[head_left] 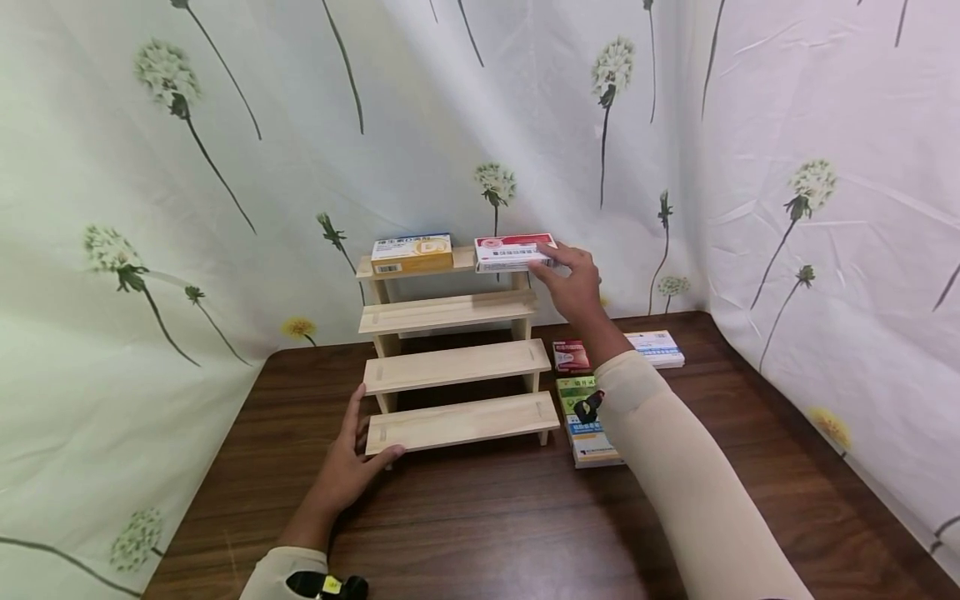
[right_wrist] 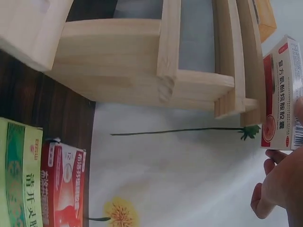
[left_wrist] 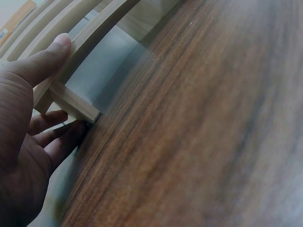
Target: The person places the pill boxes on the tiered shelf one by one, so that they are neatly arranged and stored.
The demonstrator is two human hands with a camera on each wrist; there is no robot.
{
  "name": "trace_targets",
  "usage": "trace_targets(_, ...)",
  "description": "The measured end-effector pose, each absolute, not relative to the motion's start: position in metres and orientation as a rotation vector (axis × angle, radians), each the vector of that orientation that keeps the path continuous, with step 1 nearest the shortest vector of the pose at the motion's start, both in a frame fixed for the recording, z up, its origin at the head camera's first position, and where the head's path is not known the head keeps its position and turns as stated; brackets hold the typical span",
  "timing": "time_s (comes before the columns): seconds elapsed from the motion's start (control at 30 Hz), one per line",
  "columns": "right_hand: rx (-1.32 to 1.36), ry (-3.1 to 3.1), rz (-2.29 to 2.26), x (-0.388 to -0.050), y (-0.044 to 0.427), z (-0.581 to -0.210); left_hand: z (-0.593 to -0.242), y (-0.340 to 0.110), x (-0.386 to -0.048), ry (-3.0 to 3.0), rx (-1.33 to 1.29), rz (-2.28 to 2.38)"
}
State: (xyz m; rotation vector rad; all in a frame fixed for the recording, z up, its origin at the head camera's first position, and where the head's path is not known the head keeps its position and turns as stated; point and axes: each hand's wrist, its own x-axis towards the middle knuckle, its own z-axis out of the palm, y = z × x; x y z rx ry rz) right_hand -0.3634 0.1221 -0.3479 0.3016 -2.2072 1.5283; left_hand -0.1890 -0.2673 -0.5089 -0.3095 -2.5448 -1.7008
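Observation:
A stepped wooden display rack [head_left: 457, 364] stands on the table. My left hand [head_left: 347, 467] holds the left end of its lowest step, the thumb [left_wrist: 59, 47] on the step's front edge and the fingers beside and below it. At the top step's right end, my right hand [head_left: 572, 279] pinches the right end of a red and white medicine box [head_left: 513, 254], which lies flat at the step. In the right wrist view this box [right_wrist: 281, 94] is partly cut off by the frame. An orange and white vitamin D box [head_left: 412, 255] lies on the top step's left.
Right of the rack, a red medicine box [head_left: 570, 356], a green box [head_left: 574, 387] and a blue and white box [head_left: 588, 437] lie on the dark wooden table [head_left: 465, 533], partly behind my right arm. Another white box [head_left: 660, 348] lies farther right. A dandelion-print curtain [head_left: 420, 167] hangs behind.

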Motion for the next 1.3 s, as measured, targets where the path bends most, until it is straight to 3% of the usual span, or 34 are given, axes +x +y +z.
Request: trace_targets(1.3, 0.271, -2.326, 1.436, -0.380, 0.090, -0.339, -0.509, -0.268, -0.190, -2.533, -0.326, -1.718)
